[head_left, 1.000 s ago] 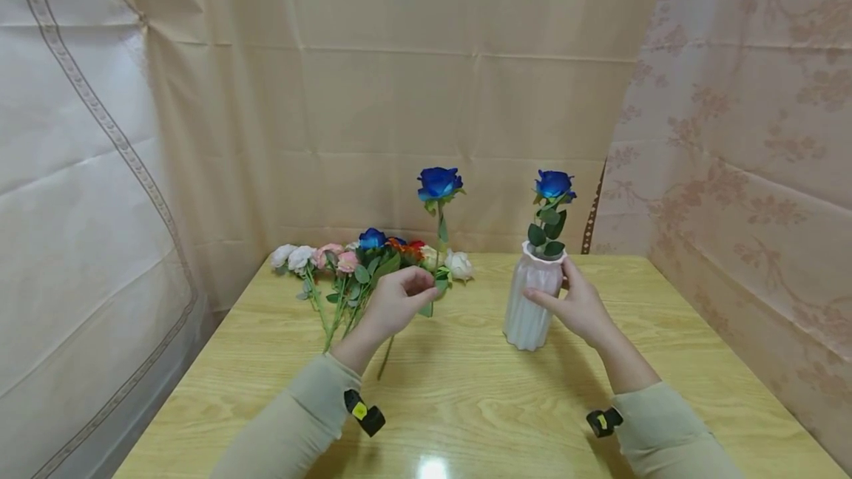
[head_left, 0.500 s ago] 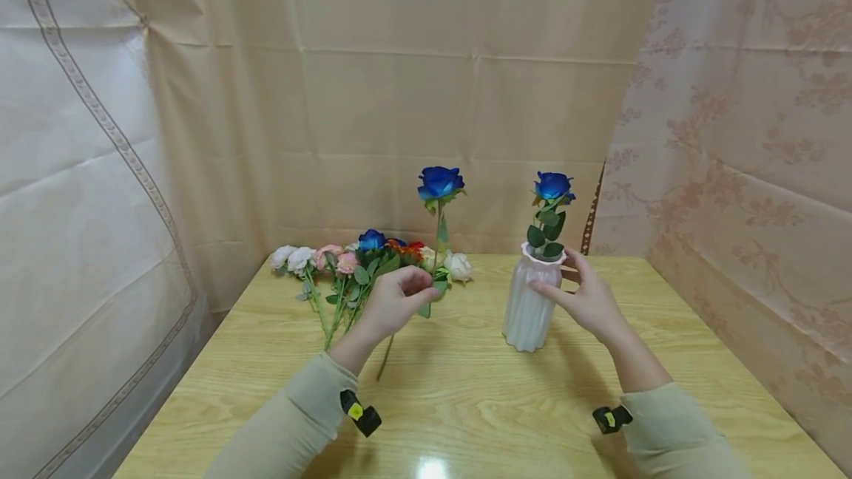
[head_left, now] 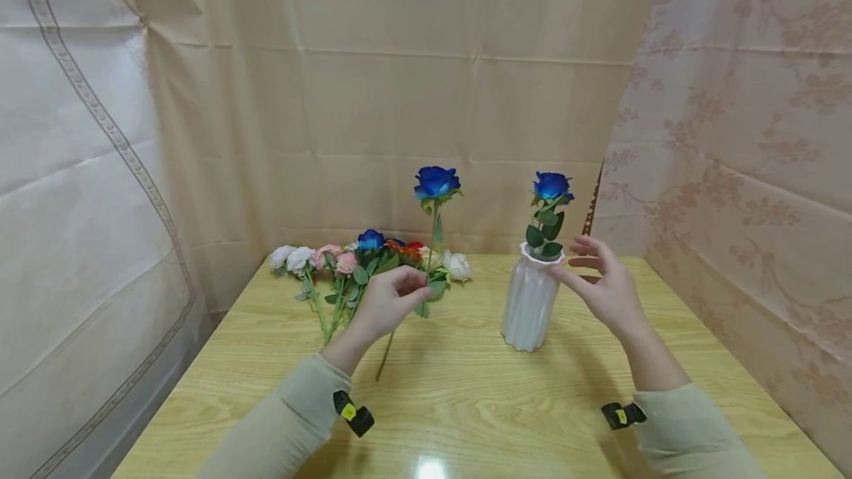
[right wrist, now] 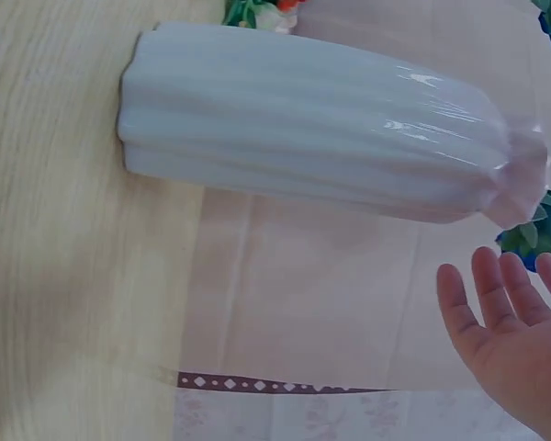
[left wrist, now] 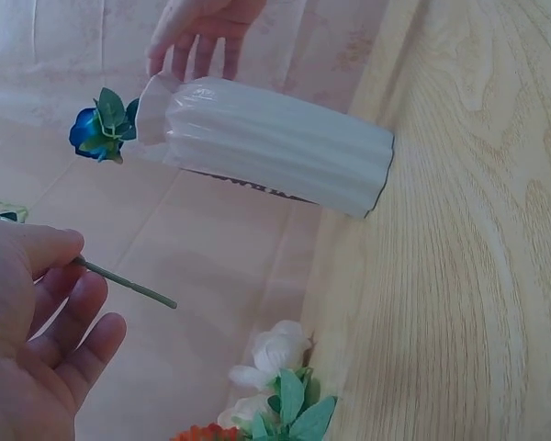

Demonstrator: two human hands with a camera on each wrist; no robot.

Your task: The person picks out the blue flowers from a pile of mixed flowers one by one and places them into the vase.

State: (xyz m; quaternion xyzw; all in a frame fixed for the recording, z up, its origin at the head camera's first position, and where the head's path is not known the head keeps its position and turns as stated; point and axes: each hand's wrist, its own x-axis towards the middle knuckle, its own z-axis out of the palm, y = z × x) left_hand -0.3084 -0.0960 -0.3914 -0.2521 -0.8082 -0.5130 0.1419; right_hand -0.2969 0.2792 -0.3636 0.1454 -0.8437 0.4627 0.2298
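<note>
The left hand [head_left: 389,307] pinches the green stem of a blue rose [head_left: 436,182] between thumb and fingers. This rose is left of the vase [head_left: 529,307], with its flower up and its lower stem end in the air, slanting to near left. The right hand [head_left: 611,297] is released, the fingers spread just beside the vase, on its right side. The white vase stands upright on the right part of the table [head_left: 466,405] and bears another rose [head_left: 552,185], also blue. At far left lie loose flowers [head_left: 346,263], white, pink, blue and red.
</note>
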